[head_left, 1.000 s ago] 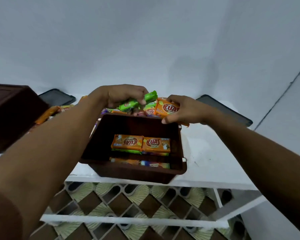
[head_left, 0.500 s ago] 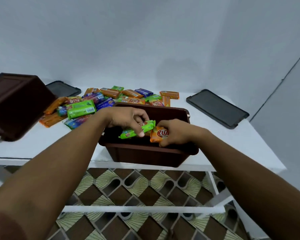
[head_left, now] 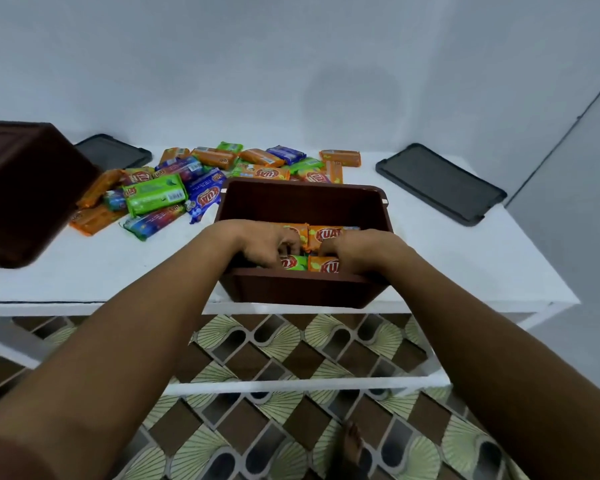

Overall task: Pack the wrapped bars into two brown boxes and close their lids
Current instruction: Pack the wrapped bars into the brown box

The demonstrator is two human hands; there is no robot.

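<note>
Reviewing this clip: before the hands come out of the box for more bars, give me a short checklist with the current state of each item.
1. Both hands inside the open brown box: ok, left hand and right hand are down among the bars.
2. Green bar and orange bar laid flat in the near row: ok.
3. Grip released on those bars: cannot tell, fingertips are hidden.
4. Room left in the box: ok, its walls stand well above the bars.
5. More loose bars waiting on the white table: ok.
6. Lid within reach, right of the box: ok.
</note>
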